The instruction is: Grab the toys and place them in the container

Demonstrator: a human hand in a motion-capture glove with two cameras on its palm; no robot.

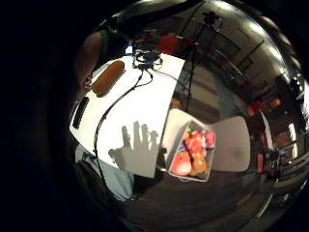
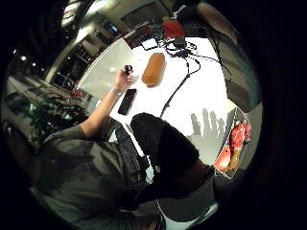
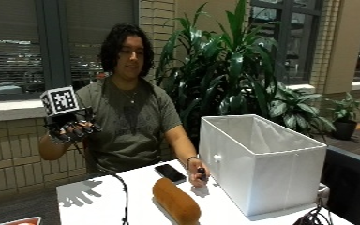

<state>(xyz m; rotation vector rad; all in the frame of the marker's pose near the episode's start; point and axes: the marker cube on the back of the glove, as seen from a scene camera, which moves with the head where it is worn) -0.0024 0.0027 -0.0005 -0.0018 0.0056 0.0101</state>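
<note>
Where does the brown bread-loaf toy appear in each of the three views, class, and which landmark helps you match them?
Little finger side palm view: bread-loaf toy lies on the white table, beside the black cable.
Thumb side palm view: it lies on the table near the phone.
Outside view: it lies in front of the white container.
Shared landmark: the black cable running beside it.

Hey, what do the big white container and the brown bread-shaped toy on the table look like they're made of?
The container looks like white fabric over stiff panels: matte, with soft folds inside its rim. The bread-shaped toy seems to be foam or plush, with a dull, rounded brown surface, though plastic can't be ruled out.
</note>
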